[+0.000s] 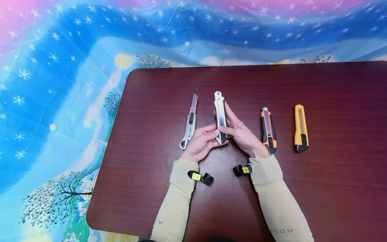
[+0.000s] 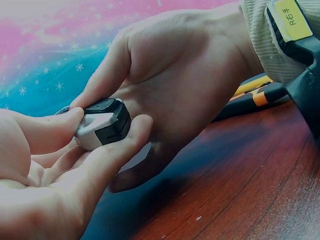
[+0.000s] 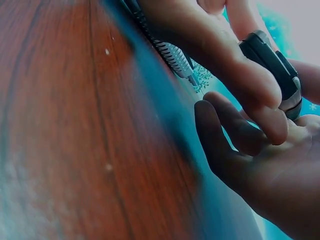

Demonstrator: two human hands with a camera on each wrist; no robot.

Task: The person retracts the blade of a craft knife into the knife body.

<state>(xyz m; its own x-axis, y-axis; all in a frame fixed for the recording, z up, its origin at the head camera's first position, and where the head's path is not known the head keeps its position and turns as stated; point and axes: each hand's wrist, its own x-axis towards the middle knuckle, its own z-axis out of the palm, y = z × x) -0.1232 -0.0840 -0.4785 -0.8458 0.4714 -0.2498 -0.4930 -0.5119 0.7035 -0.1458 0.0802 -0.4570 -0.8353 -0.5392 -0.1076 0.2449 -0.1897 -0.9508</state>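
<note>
A white and silver utility knife (image 1: 221, 114) with a black end is held between both hands above the table, its tip pointing away from the body. My left hand (image 1: 200, 144) pinches the lower end; in the left wrist view, thumb and fingers grip around the black-and-white butt (image 2: 114, 127). The right hand (image 1: 244, 137) holds the same knife from the right, thumb on its near end and fingers along and behind its side. In the right wrist view, the dark side of the knife (image 3: 272, 62) shows between the fingers; the rest is hidden.
A silver utility knife (image 1: 192, 117) with its blade out lies just left of the hands. Right of them lie an orange-and-black utility knife (image 1: 268, 129) and a yellow one (image 1: 301, 127). The brown table (image 1: 136, 134) stands before a patterned cloth (image 1: 75, 60).
</note>
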